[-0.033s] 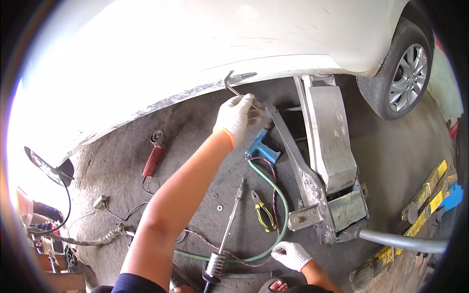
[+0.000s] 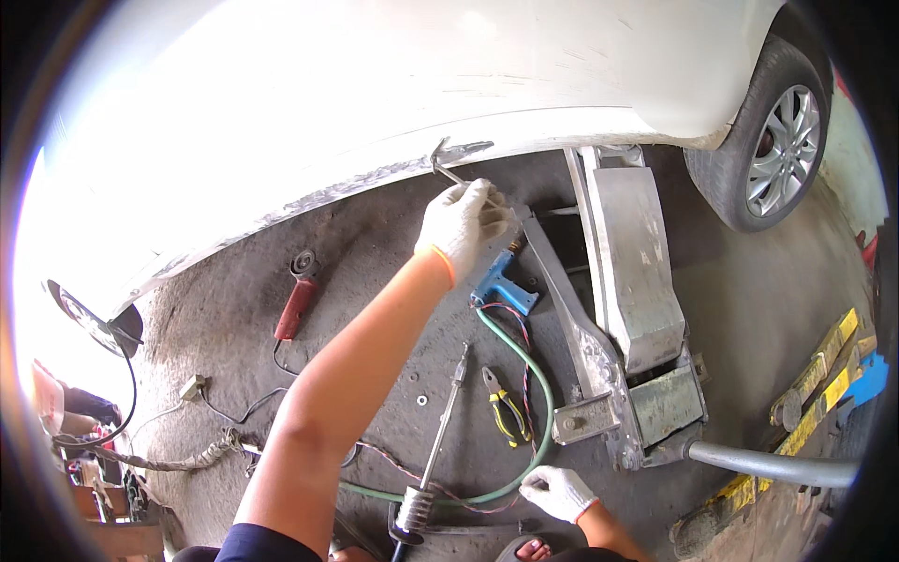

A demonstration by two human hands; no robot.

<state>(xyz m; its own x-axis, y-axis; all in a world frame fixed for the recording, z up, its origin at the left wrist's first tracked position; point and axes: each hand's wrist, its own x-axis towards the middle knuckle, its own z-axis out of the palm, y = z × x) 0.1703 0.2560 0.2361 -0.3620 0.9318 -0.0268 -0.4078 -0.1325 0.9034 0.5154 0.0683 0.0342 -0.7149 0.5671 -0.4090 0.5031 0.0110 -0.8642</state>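
My left hand (image 2: 459,225), in a white glove, is closed round the handle of a thin metal hammer (image 2: 450,174) with a narrow, curved head. The head is at a bare grey scraped patch (image 2: 465,150) on the lower sill of a white car (image 2: 375,94); I cannot tell if it touches. My gloved right hand (image 2: 559,492) stays low near my knee with its fingers curled together, and nothing shows in them. Between the hands lie yellow-and-black pliers (image 2: 507,407), a slide hammer (image 2: 435,445) and a blue pistol-shaped tool (image 2: 501,284).
A grey floor jack (image 2: 637,272) stands under the car, its long handle (image 2: 777,464) running right. A red angle grinder (image 2: 298,295) lies left with its cord. A green hose (image 2: 538,412) curves across the floor. Yellow-and-black bars (image 2: 787,440) lie far right, past the wheel (image 2: 777,140).
My left hand and forearm have shifted slightly to the right, while the hammer's head stays at the sill. My right hand has hardly moved.
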